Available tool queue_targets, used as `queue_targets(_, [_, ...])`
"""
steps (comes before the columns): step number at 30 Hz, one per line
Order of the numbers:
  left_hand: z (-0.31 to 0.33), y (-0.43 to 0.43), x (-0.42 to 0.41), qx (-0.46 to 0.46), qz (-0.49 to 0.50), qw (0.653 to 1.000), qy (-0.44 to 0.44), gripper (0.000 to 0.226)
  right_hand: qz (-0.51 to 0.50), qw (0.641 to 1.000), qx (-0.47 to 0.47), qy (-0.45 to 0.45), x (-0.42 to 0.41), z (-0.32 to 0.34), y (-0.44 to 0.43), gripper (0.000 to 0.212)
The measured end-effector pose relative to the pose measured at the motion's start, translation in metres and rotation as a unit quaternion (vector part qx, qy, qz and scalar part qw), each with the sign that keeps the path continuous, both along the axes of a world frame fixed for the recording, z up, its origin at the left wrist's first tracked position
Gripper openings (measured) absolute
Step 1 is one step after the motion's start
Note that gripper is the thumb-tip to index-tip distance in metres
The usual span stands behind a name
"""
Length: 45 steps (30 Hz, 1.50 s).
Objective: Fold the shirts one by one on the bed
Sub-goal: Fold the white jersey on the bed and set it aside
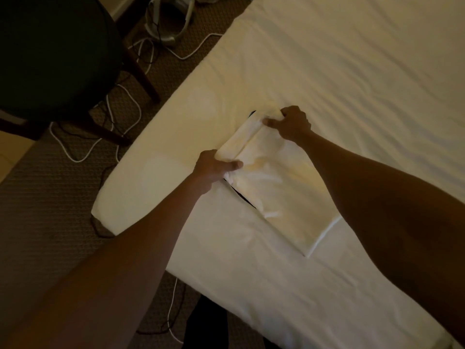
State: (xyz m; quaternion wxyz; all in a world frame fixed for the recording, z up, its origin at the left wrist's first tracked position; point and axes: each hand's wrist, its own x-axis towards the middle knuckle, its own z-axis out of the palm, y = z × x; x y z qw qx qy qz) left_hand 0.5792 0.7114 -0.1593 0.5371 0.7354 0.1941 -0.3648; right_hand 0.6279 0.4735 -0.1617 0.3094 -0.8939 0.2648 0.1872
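left hand [217, 169]: thumb on top of the cloth, pointing right, other fingers curled under and hidden, pinching the near-left corner of the shirt's rolled far edge. right hand [289, 124]: thumb on the near side, fingers curled over the top, gripping the far corner of the same edge in a bunch. the edge runs taut between the two hands and is lifted slightly off the layer below.

shirt [274, 192]: white/cream, already folded into a narrow rectangle, lying diagonally on the bed [352, 71] near its left edge. its near end lies flat on the sheet with a straight hem toward the lower right, partly under the right forearm. a thin dark strip [240, 196] shows under the shirt's left side and another bit by the right thumb; cannot tell what it is.

both arms bare, reaching in from the bottom of the view, left across the mattress corner, right over the sheet.

bed sheet white, lightly wrinkled, filling the right side. left of the bed: patterned carpet [50, 197] with white and dark cables [136, 107] looped over it. dark chair [50, 59] with wooden legs at upper left. a pale strapped object [166, 23] on the floor at top, too unclear to name. dark clothing [206, 323] of the person at bottom centre.
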Motion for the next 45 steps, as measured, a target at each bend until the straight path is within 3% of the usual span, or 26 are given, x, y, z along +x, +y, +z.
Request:
queue_targets(4, [0.021,0.006,0.000,-0.083,0.054,0.994,0.041,0.029,-0.008,0.996,0.078,-0.045,-0.003,0.019,-0.013,0.054])
queue_targets(7, [0.047,0.010,0.004,-0.111,0.092,0.989,0.018,0.018,-0.014,0.991,0.108,-0.073,-0.005,0.056,-0.018,0.058])
queue_targets(16, [0.199,-0.006,-0.012,-0.191,0.144,0.960,-0.148,0.037,-0.072,0.971,0.173,-0.151,-0.021,0.203,-0.044,0.056])
queue_targets(22, [0.242,-0.029,-0.086,-0.158,0.073,0.961,-0.217,0.043,-0.053,0.961,0.203,-0.180,-0.085,0.237,-0.082,0.055])
queue_targets(24, [0.238,-0.044,-0.119,-0.136,0.036,0.965,-0.222,0.028,-0.042,0.966,0.191,-0.166,-0.119,0.229,-0.099,0.051])
queue_targets(28, [0.198,-0.089,-0.190,-0.079,-0.032,0.977,-0.194,0.021,-0.039,0.975,0.191,-0.107,-0.194,0.182,-0.139,0.056])
queue_targets(32, [0.129,-0.126,-0.258,-0.033,-0.101,0.979,-0.174,0.031,-0.088,0.977,0.183,-0.059,-0.272,0.111,-0.166,0.057])
queue_targets(36, [0.074,-0.157,-0.309,0.007,-0.154,0.970,-0.186,0.034,-0.158,0.966,0.195,-0.059,-0.334,0.051,-0.183,0.043])
queue_targets(41, [0.035,-0.172,-0.342,0.049,-0.275,0.932,-0.231,0.047,-0.243,0.924,0.284,-0.086,-0.384,0.009,-0.191,0.028])
queue_targets(45, [0.034,-0.176,-0.349,0.061,-0.430,0.877,-0.207,0.056,-0.288,0.917,0.253,-0.113,-0.412,0.008,-0.193,0.031])
